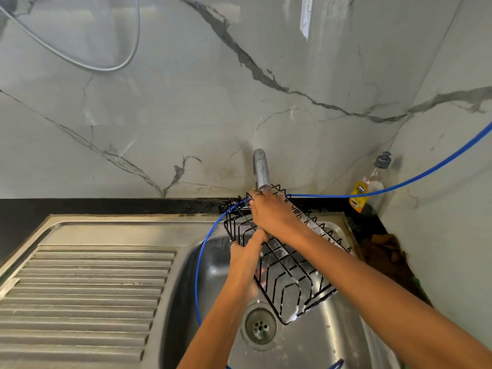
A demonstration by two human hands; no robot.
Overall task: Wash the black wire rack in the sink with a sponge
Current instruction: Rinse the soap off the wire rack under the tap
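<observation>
The black wire rack [290,275] leans tilted in the steel sink [319,331], its far end up under the tap [261,169] and its near end down by the drain [259,326]. White foam clings to its wires. My right hand [274,217] lies over the rack's far end with fingers curled over the top rim. My left hand [246,255] grips the rack's left side wire lower down. No sponge shows; whatever is under my right palm is hidden.
A blue hose [198,262] loops round the sink's left side and runs off right along the wall. A dish-soap bottle [368,185] stands in the back right corner, a brown lump [386,249] lies beside the sink, and the ribbed drainboard [87,283] lies left.
</observation>
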